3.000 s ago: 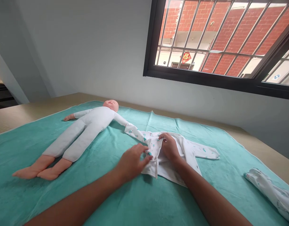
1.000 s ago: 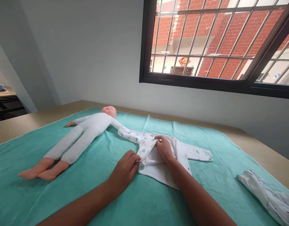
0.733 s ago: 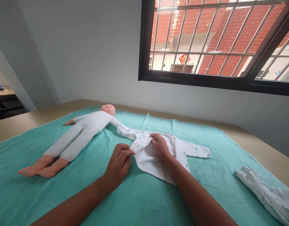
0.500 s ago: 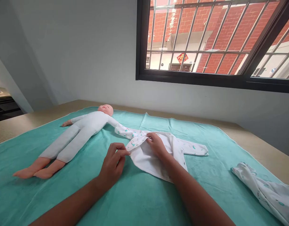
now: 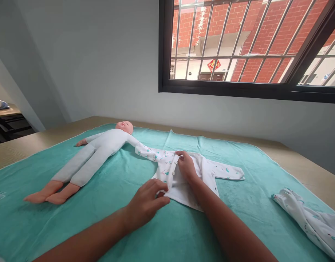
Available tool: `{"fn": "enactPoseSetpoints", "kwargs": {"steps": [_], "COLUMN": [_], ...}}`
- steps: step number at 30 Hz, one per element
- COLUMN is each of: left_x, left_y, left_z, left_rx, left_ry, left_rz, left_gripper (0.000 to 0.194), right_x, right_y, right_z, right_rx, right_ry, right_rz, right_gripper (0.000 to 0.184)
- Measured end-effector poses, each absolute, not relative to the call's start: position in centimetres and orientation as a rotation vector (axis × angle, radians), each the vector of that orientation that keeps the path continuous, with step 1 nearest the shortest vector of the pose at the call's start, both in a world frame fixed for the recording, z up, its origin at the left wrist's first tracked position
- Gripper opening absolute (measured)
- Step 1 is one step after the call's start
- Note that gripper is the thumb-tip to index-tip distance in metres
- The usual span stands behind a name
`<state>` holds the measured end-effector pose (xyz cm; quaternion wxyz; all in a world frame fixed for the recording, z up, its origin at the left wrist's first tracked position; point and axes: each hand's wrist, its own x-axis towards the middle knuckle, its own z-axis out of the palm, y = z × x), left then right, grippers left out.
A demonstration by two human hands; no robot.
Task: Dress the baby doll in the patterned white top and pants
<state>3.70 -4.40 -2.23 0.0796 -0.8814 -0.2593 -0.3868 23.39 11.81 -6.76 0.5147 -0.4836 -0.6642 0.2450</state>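
A white baby shirt with small green prints lies spread on the teal blanket. One sleeve reaches over the arm of a baby doll in a white bodysuit, lying on its back at the left. My left hand pinches the shirt's lower left hem, fingers closed on the cloth. My right hand presses on the shirt's front flap near the collar, fingers curled on the fabric.
A second printed white garment lies crumpled at the blanket's right edge. The blanket covers a tan wooden platform against a grey wall, under a barred window. A dark table stands far left.
My left hand pulled the shirt's left flap out to the left, then brought it back and down to the lower hem. The flap now lies flat, its buttons showing. My right hand stayed near the collar.
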Motion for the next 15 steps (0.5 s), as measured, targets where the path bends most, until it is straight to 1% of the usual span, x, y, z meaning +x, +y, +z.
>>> {"fn": "enactPoseSetpoints", "kwargs": {"steps": [3, 5, 9, 11, 13, 15], "left_x": [4.2, 4.1, 3.3, 2.9, 2.6, 2.5], "left_y": [-4.2, -3.9, -3.2, -2.9, -2.8, -2.9], "left_z": [-2.6, -2.8, -2.8, -2.7, -2.7, -2.6], "left_rx": [-2.707, -2.702, -2.653, -2.661, -2.697, -2.709], "left_ry": [-0.803, -0.889, -1.240, -1.349, -1.371, -1.364], "left_rz": [-0.979, -0.926, -0.779, -0.677, -0.588, -0.534], "left_gripper": [0.019, 0.024, 0.037, 0.033, 0.024, 0.020], "right_x": [23.7, 23.7, 23.7, 23.7, 23.7, 23.7], "right_y": [12.0, 11.9, 11.8, 11.8, 11.9, 12.0], "right_z": [-6.8, -6.7, -6.6, -6.7, -6.9, -6.9], "right_rx": [-1.185, -1.193, -1.197, -1.203, -1.212, -1.219], "right_ry": [-1.553, -1.546, -1.569, -1.589, -1.609, -1.628], "right_rz": [0.563, 0.543, 0.505, 0.500, 0.498, 0.493], "right_gripper": [0.028, 0.030, 0.031, 0.030, 0.030, 0.029]}}
